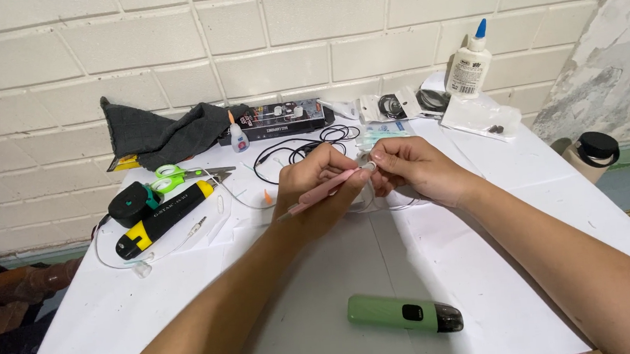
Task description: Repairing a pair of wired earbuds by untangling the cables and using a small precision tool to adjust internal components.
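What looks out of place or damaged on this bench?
The wall at right has flaking, patchy plaster, unlike the painted brick. On the table, a dark cloth lies crumpled and black cables sprawl loose. Nothing looks spilled; both glue bottles stand upright.

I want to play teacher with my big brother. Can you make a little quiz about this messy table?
1. True or false: the left hand holds a pink pen-shaped tool.
2. Which thing lies nearest the person, in front of both arms? A) green scissors B) green and black oblong device C) white glue bottle
3. Fill in: the dark grey cloth lies against the ____ wall.

Key
1. True. The right hand pinches a small white part at the tool's tip.
2. B, the green and black oblong device.
3. Brick, behind the white table.
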